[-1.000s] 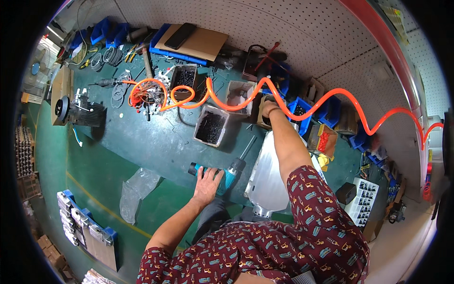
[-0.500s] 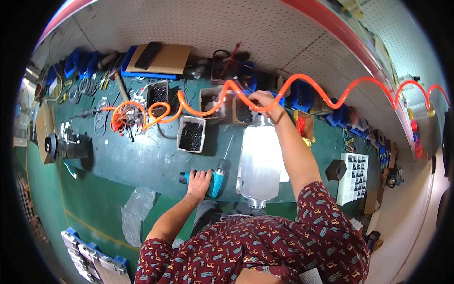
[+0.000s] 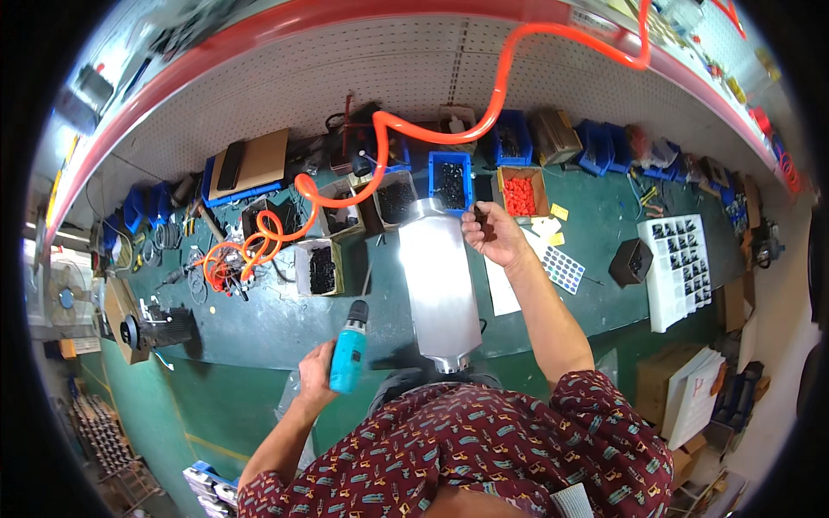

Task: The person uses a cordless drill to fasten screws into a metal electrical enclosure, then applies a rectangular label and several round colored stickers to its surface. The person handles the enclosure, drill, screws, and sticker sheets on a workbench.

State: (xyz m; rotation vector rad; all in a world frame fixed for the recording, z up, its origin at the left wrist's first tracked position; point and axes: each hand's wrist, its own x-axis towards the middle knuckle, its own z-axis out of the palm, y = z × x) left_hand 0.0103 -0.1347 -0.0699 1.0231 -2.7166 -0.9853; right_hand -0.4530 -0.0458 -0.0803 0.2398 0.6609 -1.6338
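- Left hand [image 3: 318,373]: closed around a teal drill [image 3: 348,358], whose dark chuck points away from the wearer, toward the back of the surface [image 3: 250,328]; the drill is at the front edge, left of the housing.
- Right hand [image 3: 501,240]: fingers curled narrow, thumb close to them; a dark patch shows at the fingers, but whether it is a held part cannot be told.
- Silver metal housing [image 3: 439,285]: lies lengthwise between the two hands, its narrow near end at the front edge.
- Blue bin [image 3: 451,159]: contains small dark parts; stands behind the housing, its near right corner just beside the right hand.
- Cardboard box [image 3: 542,192]: contains red pieces; located behind and to the right of the right hand.
- Dotted sheet [image 3: 563,269]: lies to the right of the right forearm.
- White tray [image 3: 663,304]: holds rows of dark parts, far right, beside a dark hexagonal container [image 3: 623,273].
- Orange coiled hose [image 3: 501,78]: crosses above the bins.
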